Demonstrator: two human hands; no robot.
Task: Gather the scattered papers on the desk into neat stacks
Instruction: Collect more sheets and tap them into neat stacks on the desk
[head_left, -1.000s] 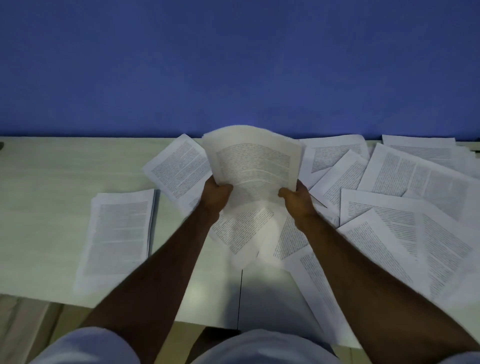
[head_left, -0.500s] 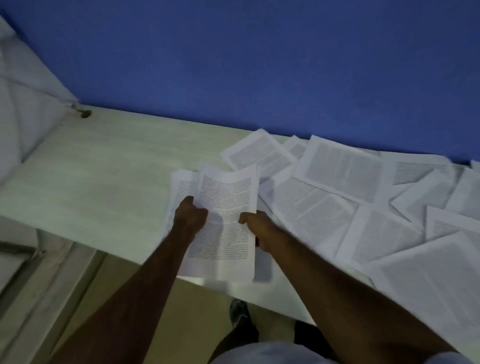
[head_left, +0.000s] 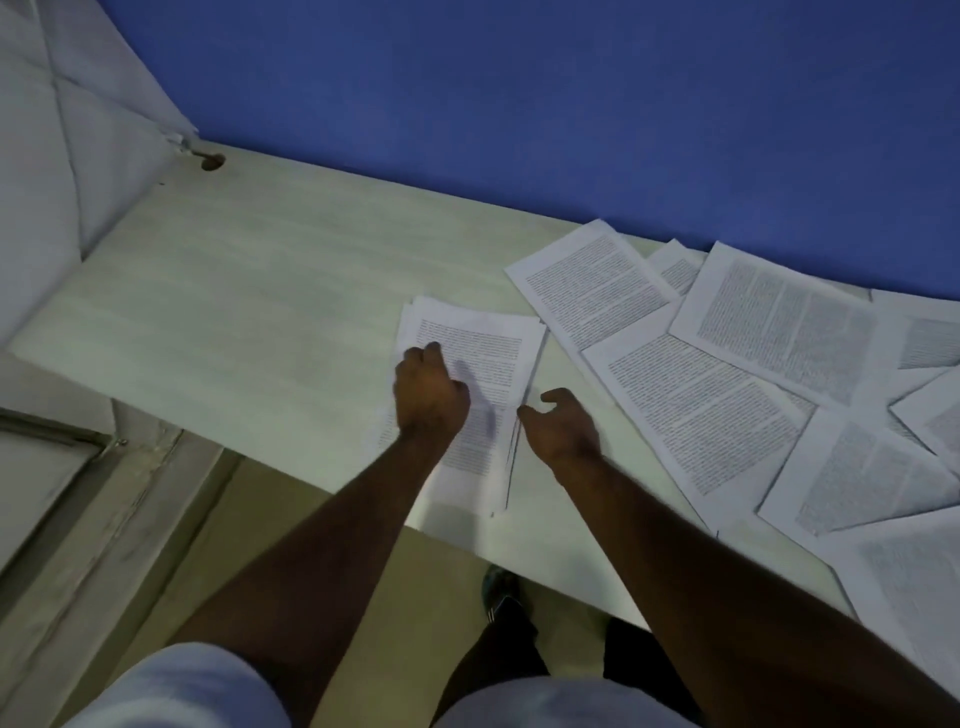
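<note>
A stack of printed papers (head_left: 485, 353) lies flat on the pale desk (head_left: 260, 312), near its front edge. My left hand (head_left: 428, 395) rests on the stack's left side, fingers curled and pressing down on the top sheet. My right hand (head_left: 563, 426) hovers just right of the stack, fingers apart, thumb and forefinger near the stack's right edge, holding nothing. Several loose printed sheets (head_left: 706, 410) lie overlapping across the right part of the desk.
A blue wall (head_left: 519, 104) runs behind the desk. A white padded panel (head_left: 62, 156) stands at the left end. A cable hole (head_left: 212, 162) sits in the desk's far left corner. Bare desktop stretches left of the stack. Floor and my shoe (head_left: 498, 587) show below the front edge.
Both hands carried the bundle of papers leftward and laid it on the stack. The right hand has let go; the left now presses on top. The view swung left.
</note>
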